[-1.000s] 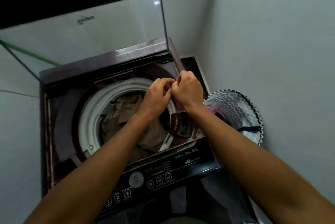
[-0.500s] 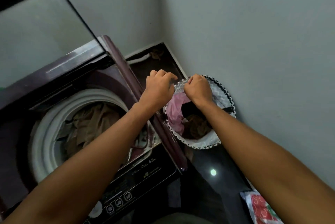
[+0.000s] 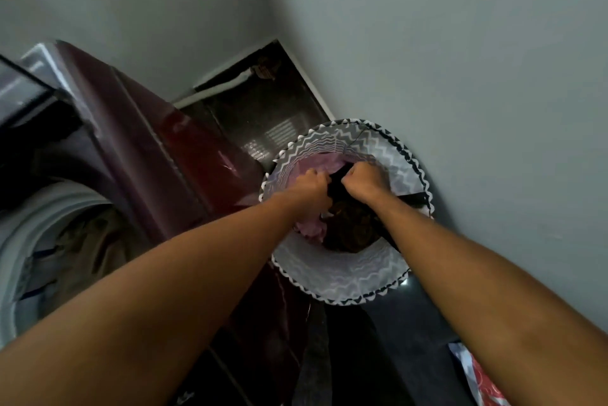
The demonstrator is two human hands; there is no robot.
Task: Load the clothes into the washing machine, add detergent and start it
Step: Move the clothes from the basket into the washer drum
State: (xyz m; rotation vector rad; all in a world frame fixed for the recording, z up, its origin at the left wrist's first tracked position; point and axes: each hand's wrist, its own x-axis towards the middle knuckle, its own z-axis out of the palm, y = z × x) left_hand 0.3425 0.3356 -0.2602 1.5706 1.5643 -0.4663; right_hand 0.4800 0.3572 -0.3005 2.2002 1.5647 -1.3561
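Left hand point(image 3: 311, 187): reaches down into the laundry basket point(image 3: 342, 277), fingers curled; the grip is clenched on the pink cloth point(image 3: 312, 228), knuckles up.
Right hand point(image 3: 362, 183): also down inside the basket, just beside the left at its 3 o'clock; fingers curled in a fist over the dark clothes point(image 3: 350, 231). The grip looks closed on a black piece, though the fingertips are hidden.
Laundry basket: round, with grey and white zigzag fabric and a black-and-white toothed rim; it stands on the floor at 3 o'clock from the washing machine point(image 3: 141, 149), touching or nearly touching the wall point(image 3: 460, 76) at its own 2 o'clock.
Clothes in basket: pink cloth on the 9 o'clock side, dark brownish and black pieces at the centre and toward 3 o'clock; a black strap point(image 3: 413, 198) runs to the rim on the 3 o'clock side.
Washing machine: maroon top-loader at 9 o'clock in the view, lid raised, white drum ring point(image 3: 19, 241) visible.
Clothes in drum point(image 3: 82, 241): brownish fabric already lies inside the tub.
Floor point(image 3: 263, 123): dark and glossy, seen in the corner at 12 o'clock from the basket.
Patterned item point(image 3: 477, 376): red, white and blue, at the 5 o'clock edge of the view; what it is cannot be told.
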